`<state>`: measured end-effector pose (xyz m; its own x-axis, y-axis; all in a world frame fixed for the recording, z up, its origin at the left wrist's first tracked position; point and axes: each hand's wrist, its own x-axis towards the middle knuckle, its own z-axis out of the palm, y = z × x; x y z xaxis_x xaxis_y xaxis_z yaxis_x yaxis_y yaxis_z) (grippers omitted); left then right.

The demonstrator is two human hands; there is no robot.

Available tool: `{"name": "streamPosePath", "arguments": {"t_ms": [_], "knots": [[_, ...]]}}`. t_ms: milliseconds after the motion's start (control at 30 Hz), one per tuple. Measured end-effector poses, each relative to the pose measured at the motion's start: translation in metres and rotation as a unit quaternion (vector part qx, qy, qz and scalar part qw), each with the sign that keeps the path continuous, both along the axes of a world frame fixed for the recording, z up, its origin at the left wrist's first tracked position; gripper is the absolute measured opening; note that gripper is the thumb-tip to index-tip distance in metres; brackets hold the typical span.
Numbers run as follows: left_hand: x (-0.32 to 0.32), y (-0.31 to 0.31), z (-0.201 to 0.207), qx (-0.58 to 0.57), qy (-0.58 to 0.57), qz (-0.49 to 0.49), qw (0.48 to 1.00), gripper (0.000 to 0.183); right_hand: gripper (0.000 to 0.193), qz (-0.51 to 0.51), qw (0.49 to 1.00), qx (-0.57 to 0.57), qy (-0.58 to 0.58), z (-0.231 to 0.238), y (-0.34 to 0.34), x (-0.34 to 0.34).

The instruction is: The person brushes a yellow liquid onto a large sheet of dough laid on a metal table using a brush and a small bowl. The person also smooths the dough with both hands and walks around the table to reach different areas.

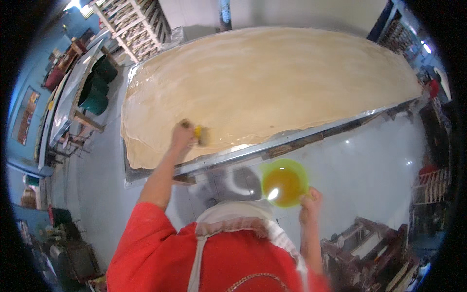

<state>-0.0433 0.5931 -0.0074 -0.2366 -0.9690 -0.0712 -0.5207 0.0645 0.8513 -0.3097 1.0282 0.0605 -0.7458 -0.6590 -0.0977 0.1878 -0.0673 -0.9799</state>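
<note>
A large thin sheet of pale dough (272, 82) is spread over a metal-edged table (219, 156), with shiny wet patches along its near side. My left hand (183, 137) is closed round a brush with a yellow part (198, 132), its bristles blurred and low over the dough near the front left. My right hand (310, 200) grips the rim of a translucent lime-green bowl (269, 171), held in front of the table edge. Orange-yellow liquid (287, 187) fills part of the bowl.
Dark green bins (92, 97) stand under a long table (73, 92) at the left. A tall loaded rack (134, 29) is at the back left. Dark wooden frames (367, 248) lie at the lower right. At the far right end, a person in red (432, 88) shows.
</note>
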Motion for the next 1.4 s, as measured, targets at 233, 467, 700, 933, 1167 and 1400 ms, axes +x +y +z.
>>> {"name": "streamPosePath", "arguments": {"t_ms": [233,467,700,933,1167,1400], "knots": [[0.139,-0.006,0.101,-0.015,0.157,-0.043,0.987,0.018,0.034,0.095,0.995,0.003,-0.015,0.000,-0.102,0.095],[0.146,0.043,0.192,0.078,0.202,-0.177,0.960,0.018,0.034,0.190,0.982,0.006,0.011,0.000,-0.208,0.177],[0.169,0.030,0.172,-0.048,0.045,-0.197,0.978,0.015,0.034,0.233,0.972,0.022,-0.003,0.001,-0.285,0.214],[0.250,-0.054,0.141,0.131,0.300,-0.036,0.944,0.021,0.033,0.237,0.970,0.051,-0.023,-0.010,-0.354,0.193],[0.287,-0.167,0.063,0.112,0.162,0.048,0.979,0.024,0.030,0.205,0.976,0.031,-0.065,-0.008,-0.410,0.140],[0.228,-0.373,0.004,-0.110,-0.234,0.255,0.932,0.036,0.030,0.154,0.984,-0.006,-0.094,-0.012,-0.449,0.092]]}}
